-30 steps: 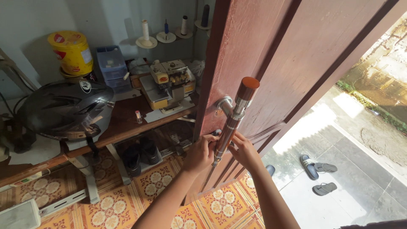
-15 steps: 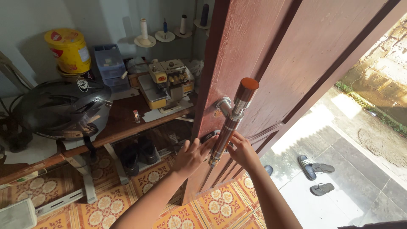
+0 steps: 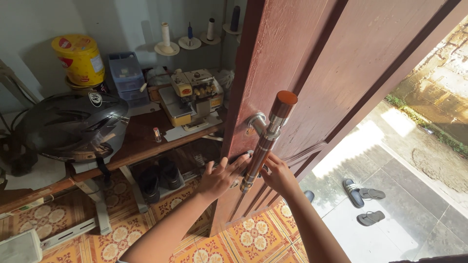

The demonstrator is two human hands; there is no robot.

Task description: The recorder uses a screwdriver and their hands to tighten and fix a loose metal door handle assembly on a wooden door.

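Our left hand (image 3: 220, 178) rests flat on the brown door (image 3: 312, 73), fingers spread apart, at nine o'clock of the long pull handle (image 3: 264, 141). Our right hand (image 3: 279, 175) sits at three o'clock, fingers curled against the handle's lower end.

The door (image 3: 312, 83) is dark reddish-brown wood with raised panels and a worn, streaky finish; it stands ajar, its edge turned toward the camera, with sunlit paving showing past its right side. On its face is a long pull handle (image 3: 265, 141), a straight bar banded in brown wood and silver metal, capped at the top by a rounded orange-brown wooden end. The bar runs down the door, tilted in this view so its top leans right, and a curved silver bracket joins its upper part to the wood. Its lower end sits close against the door near the lower panels.
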